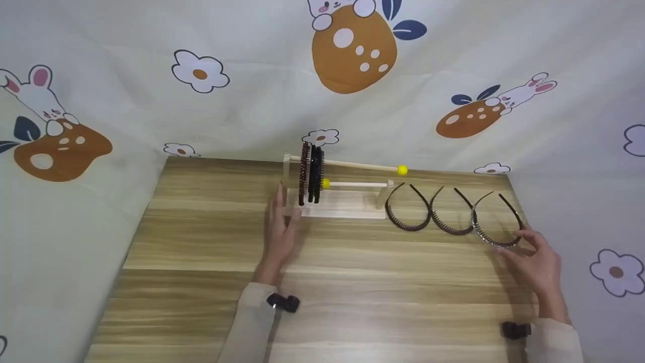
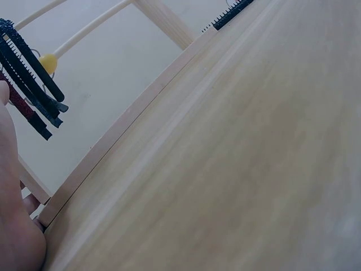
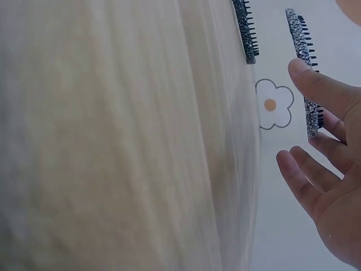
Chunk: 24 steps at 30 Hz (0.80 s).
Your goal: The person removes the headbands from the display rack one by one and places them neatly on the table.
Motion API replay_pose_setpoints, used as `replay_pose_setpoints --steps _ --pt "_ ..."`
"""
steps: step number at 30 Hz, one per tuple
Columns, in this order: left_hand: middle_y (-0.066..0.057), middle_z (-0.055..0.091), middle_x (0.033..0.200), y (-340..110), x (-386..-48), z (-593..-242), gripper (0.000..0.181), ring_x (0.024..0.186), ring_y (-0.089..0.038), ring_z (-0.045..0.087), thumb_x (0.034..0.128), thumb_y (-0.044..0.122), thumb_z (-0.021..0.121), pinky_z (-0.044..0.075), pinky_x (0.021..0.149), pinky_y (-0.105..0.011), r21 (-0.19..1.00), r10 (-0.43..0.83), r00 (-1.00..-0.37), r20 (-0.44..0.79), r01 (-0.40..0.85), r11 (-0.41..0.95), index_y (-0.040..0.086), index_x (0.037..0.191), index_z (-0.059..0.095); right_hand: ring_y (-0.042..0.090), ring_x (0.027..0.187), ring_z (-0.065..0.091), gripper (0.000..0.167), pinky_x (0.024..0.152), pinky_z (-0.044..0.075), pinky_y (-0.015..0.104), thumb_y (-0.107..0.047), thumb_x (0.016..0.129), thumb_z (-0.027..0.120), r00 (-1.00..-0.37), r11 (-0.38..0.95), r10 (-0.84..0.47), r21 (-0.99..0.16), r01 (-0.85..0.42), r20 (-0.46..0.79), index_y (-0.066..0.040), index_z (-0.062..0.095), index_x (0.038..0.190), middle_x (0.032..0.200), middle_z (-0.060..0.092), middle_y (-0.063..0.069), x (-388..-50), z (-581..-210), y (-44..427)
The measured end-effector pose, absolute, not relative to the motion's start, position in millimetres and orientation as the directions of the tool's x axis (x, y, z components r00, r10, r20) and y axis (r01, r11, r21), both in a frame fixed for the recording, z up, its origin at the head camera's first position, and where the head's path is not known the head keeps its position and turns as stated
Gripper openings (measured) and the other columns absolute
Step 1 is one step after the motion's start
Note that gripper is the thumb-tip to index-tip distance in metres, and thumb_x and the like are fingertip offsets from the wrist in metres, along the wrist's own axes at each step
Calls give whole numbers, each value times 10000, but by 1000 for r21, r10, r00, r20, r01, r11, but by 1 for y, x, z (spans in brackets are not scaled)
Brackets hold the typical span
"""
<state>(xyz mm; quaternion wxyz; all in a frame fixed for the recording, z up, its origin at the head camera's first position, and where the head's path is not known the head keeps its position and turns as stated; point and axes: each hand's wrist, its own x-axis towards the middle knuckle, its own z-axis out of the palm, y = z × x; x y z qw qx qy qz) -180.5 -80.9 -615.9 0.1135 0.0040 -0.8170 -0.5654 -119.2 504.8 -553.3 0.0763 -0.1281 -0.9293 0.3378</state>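
Observation:
A wooden stand (image 1: 342, 216) has two rods with yellow ball ends; several dark and reddish-brown headbands (image 1: 312, 174) hang together at its left. My left hand (image 1: 282, 232) holds the stand's left end, thumb in front and fingers along the side; the left wrist view shows fingertips (image 2: 32, 202) at the base corner. At the far right, my right hand (image 1: 536, 259) pinches a silvery, glittering toothed headband (image 1: 496, 243) by its right side. In the right wrist view its thumb (image 3: 321, 87) lies across this headband (image 3: 312, 118), with fingers behind; two other fingers extend below.
Two dark toothed headbands, one (image 1: 408, 228) just right of the stand and another (image 1: 453, 232) beside it, lie in a row left of the silvery one. A patterned cloth (image 1: 252, 111) rises behind the wood-grain table (image 1: 352, 282) and along both sides.

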Motion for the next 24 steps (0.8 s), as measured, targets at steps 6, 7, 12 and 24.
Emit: replay_pose_setpoints --steps 6,7,12,24 --pt "-215 143 1841 -80 -181 -616 786 1657 -540 167 1141 469 496 120 1256 -853 923 -142 -974 179 116 368 201 1794 150 428 1383 638 708 1260 431 348 -204 915 946 -948 731 317 -639 239 9 10 585 1485 1743 422 174 -122 -559 512" --pt "-213 137 1843 -81 -181 -616 785 1656 -538 167 1140 474 496 126 1251 -858 923 -143 -974 176 113 368 210 1794 150 449 1380 637 711 1263 432 368 -200 917 944 -948 728 319 -641 241 6 21 579 1485 1745 416 174 -123 -560 513" --pt "-200 125 1847 -81 -180 -616 781 1659 -523 171 1143 488 493 151 1239 -868 924 -142 -975 172 110 365 239 1797 145 528 1495 493 754 1331 303 560 -193 932 928 -945 698 326 -670 253 -17 61 528 1518 1762 363 206 -124 -563 520" --pt "-145 140 1857 -81 -180 -614 776 1667 -512 153 1145 486 502 129 1251 -857 927 -139 -975 174 114 358 290 1799 132 557 1568 374 726 1348 219 634 -154 928 920 -945 702 328 -668 246 -4 93 534 1491 1743 378 262 -135 -567 531"
